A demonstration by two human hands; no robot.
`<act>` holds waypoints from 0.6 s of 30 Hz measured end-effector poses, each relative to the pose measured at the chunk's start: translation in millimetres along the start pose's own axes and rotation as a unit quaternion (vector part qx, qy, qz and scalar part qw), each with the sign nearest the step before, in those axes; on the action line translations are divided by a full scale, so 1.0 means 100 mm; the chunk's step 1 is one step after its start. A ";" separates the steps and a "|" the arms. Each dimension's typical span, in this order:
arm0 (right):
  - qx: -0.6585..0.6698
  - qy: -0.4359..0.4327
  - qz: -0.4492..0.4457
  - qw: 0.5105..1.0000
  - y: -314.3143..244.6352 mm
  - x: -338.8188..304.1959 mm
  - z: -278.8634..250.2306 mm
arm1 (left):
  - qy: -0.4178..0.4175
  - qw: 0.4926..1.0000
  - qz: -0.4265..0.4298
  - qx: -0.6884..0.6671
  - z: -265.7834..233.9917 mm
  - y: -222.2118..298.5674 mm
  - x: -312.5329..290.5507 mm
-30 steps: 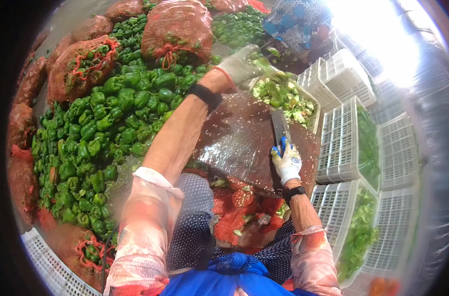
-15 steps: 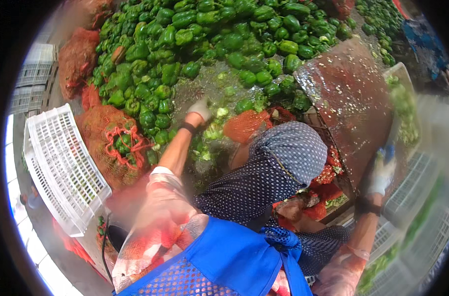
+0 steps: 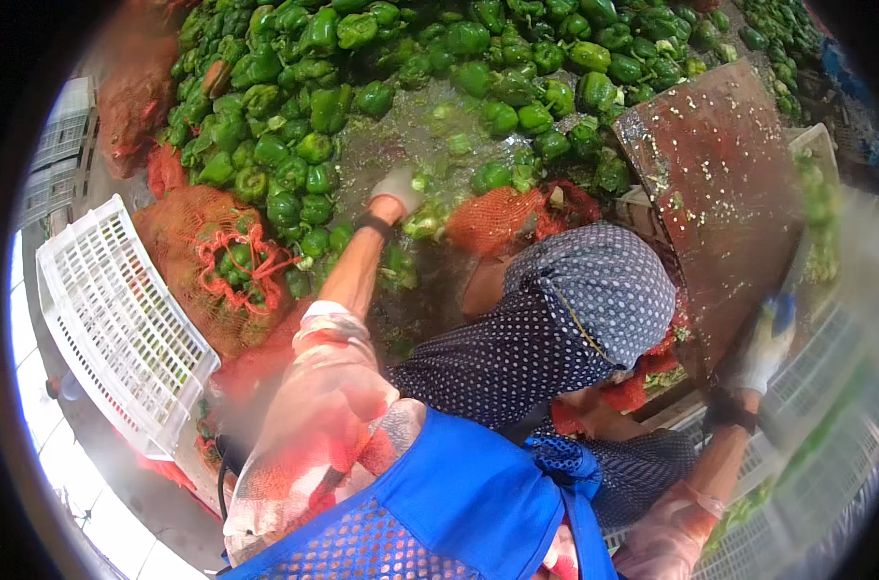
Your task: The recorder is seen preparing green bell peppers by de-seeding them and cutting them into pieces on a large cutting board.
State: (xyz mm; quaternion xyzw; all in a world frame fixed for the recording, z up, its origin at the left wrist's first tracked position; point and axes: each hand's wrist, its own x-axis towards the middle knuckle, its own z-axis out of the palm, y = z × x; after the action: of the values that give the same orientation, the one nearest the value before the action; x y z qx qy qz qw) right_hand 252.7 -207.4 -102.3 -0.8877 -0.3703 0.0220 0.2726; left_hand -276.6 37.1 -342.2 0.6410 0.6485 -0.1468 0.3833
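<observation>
My left hand, in a pale glove with a dark band at the wrist, reaches down to the wet surface among the pepper scraps. A light green pepper piece lies beside it; its fingertips are hidden. My right hand, in a whitish glove, is at the right edge of a brown, scrap-spattered board. Its fingers look closed around something blue that I cannot make out. Green bell peppers are heaped beyond my left hand. An orange-red mesh bag lies right of that hand.
A person in a dotted head covering bends between my arms. On the left stand a white plastic crate and a full mesh sack tied with red cord. Blurred white crates and a bin of green scraps are on the right.
The view has shifted, so the board and the other person appear further right. My left hand stays low by the scraps, slightly higher in the picture. My right hand remains at the board's edge.
</observation>
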 end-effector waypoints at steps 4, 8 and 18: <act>0.021 -0.018 -0.006 1.000 0.14 0.05 0.02 | 0.041 0.996 0.070 0.026 0.10 -0.09 -0.52; 0.019 -0.014 -0.020 1.000 0.11 0.02 0.08 | -0.007 0.994 0.085 0.067 0.33 -0.15 -0.58; 0.000 0.009 -0.028 1.000 0.24 -0.01 0.06 | -0.060 0.972 0.107 0.199 0.83 -0.25 -0.22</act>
State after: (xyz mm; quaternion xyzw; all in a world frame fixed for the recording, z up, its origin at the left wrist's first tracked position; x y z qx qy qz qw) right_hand 265.8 -219.5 -119.4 -0.8774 -0.3923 0.0062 0.2761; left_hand -276.6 -39.0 -389.7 0.7597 0.5100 -0.2695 0.3002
